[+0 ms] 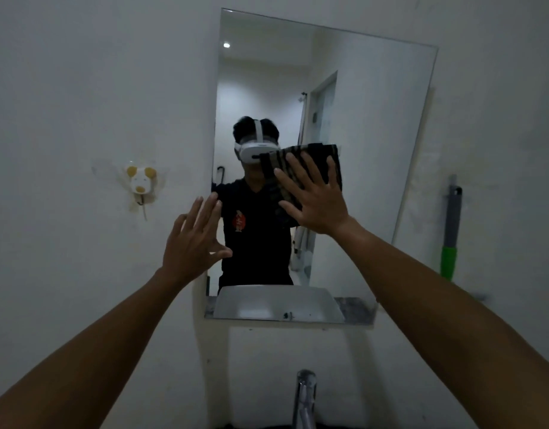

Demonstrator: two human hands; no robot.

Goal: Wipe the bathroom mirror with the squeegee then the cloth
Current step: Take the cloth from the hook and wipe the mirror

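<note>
One frameless rectangular mirror (359, 119) of smooth glass hangs on a matte white wall (81, 88), and one folded cloth (310, 162), soft and striped dark and tan, lies flat against the glass near its middle. The right hand (316, 202) presses the cloth with all five fingers (298, 168) spread flat rather than clenched, while the left hand (192, 239) is released and empty, fingertips at the mirror's left edge. One squeegee (451, 230), grey shaft and green grip, hangs on the wall right of the mirror; one chrome tap (304, 397) stands below, and one pig-shaped hook (140, 181) at left.
</note>
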